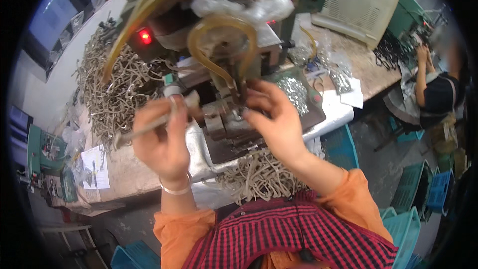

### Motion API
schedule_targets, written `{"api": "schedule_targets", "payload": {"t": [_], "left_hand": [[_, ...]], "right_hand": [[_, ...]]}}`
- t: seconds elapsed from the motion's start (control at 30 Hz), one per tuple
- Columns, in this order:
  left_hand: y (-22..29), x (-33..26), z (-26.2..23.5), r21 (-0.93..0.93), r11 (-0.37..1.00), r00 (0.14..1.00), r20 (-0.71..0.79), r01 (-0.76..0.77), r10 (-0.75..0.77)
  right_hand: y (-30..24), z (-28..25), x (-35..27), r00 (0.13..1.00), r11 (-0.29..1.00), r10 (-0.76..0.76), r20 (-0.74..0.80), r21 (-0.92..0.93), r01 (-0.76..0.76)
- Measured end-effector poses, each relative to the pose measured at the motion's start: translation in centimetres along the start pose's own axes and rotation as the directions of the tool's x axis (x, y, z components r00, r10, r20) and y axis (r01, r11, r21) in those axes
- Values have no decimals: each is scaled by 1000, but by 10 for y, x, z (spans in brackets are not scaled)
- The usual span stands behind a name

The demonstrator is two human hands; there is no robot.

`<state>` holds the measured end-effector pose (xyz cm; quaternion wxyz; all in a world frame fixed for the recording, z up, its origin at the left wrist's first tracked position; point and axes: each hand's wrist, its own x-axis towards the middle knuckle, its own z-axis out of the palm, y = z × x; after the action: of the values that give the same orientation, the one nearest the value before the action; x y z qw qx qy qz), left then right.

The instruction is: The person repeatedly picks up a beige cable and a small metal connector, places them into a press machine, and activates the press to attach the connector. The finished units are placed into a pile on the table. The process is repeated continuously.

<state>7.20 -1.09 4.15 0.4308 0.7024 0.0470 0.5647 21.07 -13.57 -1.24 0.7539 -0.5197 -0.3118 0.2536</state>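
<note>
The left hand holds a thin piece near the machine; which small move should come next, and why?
Probably the left hand should bring its thin piece rightward to the machine's clamp block. The right hand already has its fingers at that block, while the piece sits just beside it, apart.

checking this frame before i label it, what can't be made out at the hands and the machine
- Head view: what the right hand pinches at the machine is hidden by its own fingers.
- The left hand holds a thin rod; its tip is motion-blurred, so its kind is unclear.
- The beige pieces in the pile are too small to identify.
- The machine's top is cut off by the upper edge.
</note>
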Motion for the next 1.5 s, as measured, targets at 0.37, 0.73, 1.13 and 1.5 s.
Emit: {"api": "schedule_targets", "payload": {"t": [0.37, 0.73, 1.13, 1.5], "left_hand": [[7, -49, 41, -356, -196, 115, 689, 914, -716], [-3, -59, 44, -436, -262, 117, 671, 861, -733], [12, -84, -51, 9, 587, 538, 389, 809, -748], [-190, -80, -161, 842, 324, 758, 533, -431, -376]], "right_hand": [[83, -137, 21, 919, 139, -375, 117, -974, 181], [77, -129, 33, 907, 435, -414, -80, -892, 120], [75, -120, 14, 924, 508, -374, -81, -851, 131], [80, -111, 16, 892, 582, -443, -90, -786, 209]]}}
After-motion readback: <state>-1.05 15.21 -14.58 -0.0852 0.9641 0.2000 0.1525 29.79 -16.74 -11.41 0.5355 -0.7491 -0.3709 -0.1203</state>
